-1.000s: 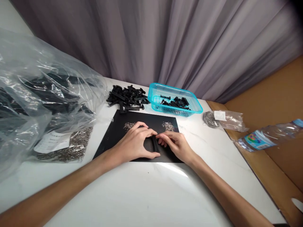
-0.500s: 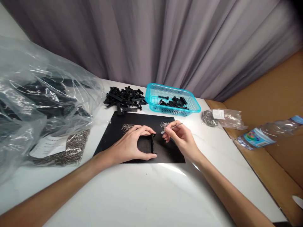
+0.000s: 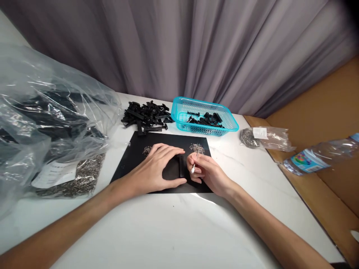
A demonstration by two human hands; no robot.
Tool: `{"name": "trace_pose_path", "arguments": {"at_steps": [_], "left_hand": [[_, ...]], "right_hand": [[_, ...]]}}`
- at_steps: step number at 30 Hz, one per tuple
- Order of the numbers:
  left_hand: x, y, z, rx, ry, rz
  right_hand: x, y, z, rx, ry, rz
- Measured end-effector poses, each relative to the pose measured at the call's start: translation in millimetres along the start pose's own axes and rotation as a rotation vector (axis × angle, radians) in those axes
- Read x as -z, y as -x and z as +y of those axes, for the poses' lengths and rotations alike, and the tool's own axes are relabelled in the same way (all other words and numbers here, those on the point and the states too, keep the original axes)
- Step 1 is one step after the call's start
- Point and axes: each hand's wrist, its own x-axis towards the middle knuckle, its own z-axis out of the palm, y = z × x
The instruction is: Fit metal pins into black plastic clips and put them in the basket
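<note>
My left hand [image 3: 153, 168] spans a narrow black plastic part [image 3: 181, 166], held lengthwise between fingertips and thumb over a black mat [image 3: 129, 164]. To its right, my right hand [image 3: 210, 170] is closed on a thin metal tool [image 3: 193, 168], its pale end pointing down toward me and its slim shaft up. A small pile of tiny metal pieces [image 3: 197, 148] lies on the mat just beyond the right hand. Another such pile [image 3: 147, 150] is partly hidden behind the left hand.
A heap of black plastic parts [image 3: 147, 115] lies behind the mat, beside a blue basket [image 3: 204, 129] holding similar parts. Large clear bags [image 3: 56, 123] stand at left. A small bag of metal pieces [image 3: 249, 138] and a plastic bottle [image 3: 311, 160] lie at right.
My right hand has swung the metal tool from slanting right to nearly upright, and moved slightly nearer me. The black part has turned in my left hand and now shows a broader, flat face.
</note>
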Motion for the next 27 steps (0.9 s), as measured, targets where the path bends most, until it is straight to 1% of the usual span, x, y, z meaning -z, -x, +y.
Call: {"name": "trace_pose_path", "arguments": {"at_steps": [6, 9, 13, 17, 23, 25, 27], "left_hand": [[7.1, -2, 14, -0.208, 0.096, 0.230], [7.8, -2, 17, -0.284, 0.120, 0.302], [7.3, -4, 18, -0.343, 0.089, 0.371], [6.8, -5, 18, -0.374, 0.060, 0.407], [4.8, -5, 18, -0.404, 0.074, 0.434], [4.6, -4, 19, -0.382, 0.081, 0.422], [4.9, -3, 20, -0.330, 0.090, 0.389]], "right_hand": [[-7, 6, -2, 0.026, 0.052, -0.062], [-9, 8, -2, 0.056, 0.058, -0.078], [-11, 9, -2, 0.064, 0.046, -0.084], [-12, 10, -2, 0.059, 0.051, -0.071], [-11, 10, -1, 0.073, 0.087, -0.050], [-12, 10, -1, 0.065, 0.100, -0.038], [-13, 11, -2, 0.054, 0.104, -0.032]]}}
